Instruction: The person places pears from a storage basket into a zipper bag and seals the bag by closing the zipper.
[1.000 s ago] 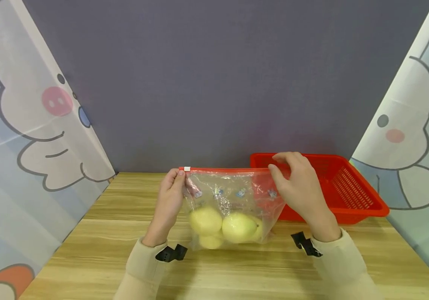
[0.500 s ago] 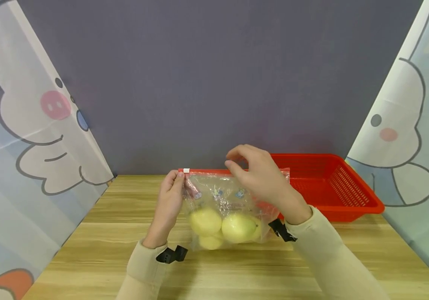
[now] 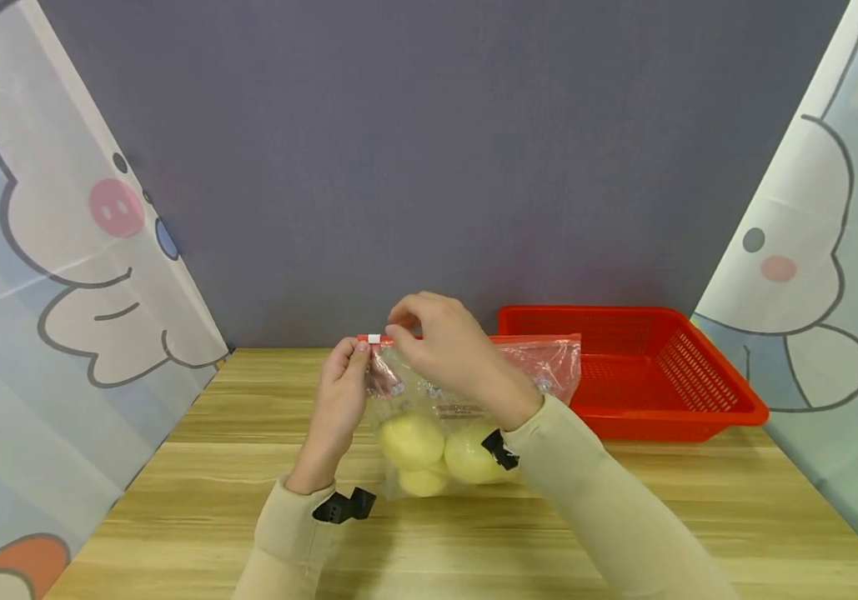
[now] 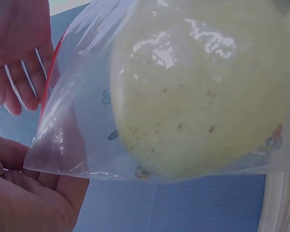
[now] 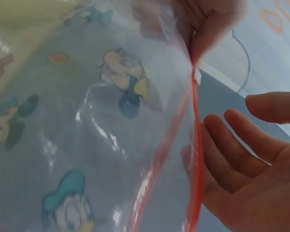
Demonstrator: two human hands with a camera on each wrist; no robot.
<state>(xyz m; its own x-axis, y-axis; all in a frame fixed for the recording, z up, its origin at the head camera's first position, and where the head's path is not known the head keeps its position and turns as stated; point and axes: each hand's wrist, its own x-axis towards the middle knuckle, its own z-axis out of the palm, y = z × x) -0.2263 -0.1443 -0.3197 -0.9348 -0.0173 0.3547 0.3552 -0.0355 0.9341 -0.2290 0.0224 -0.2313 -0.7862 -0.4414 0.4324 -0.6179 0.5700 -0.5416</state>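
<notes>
A clear zip bag (image 3: 549,367) with a red top edge and small cartoon prints stands upright on the table, several pale yellow-green fruits (image 3: 411,442) at its bottom. My left hand (image 3: 342,383) pinches its upper left corner, right beside the white slider (image 3: 374,338). My right hand (image 3: 451,342) is over the middle of the red edge, its loosely bent fingers pointing left toward the slider. In the right wrist view the right hand (image 5: 251,159) holds nothing, and the bag's mouth shows two red strips parted below the slider (image 5: 197,76). One speckled fruit (image 4: 203,92) fills the left wrist view.
Behind the bag on the right stands a red plastic basket (image 3: 669,421) with perforated sides. The wooden table (image 3: 211,500) runs back to a dark grey panel (image 3: 429,167). Curtains with cartoon prints (image 3: 789,217) hang at both sides.
My right hand has left the bag's upper right corner and moved left along the red edge toward the slider. The left hand has kept its place on the left corner.
</notes>
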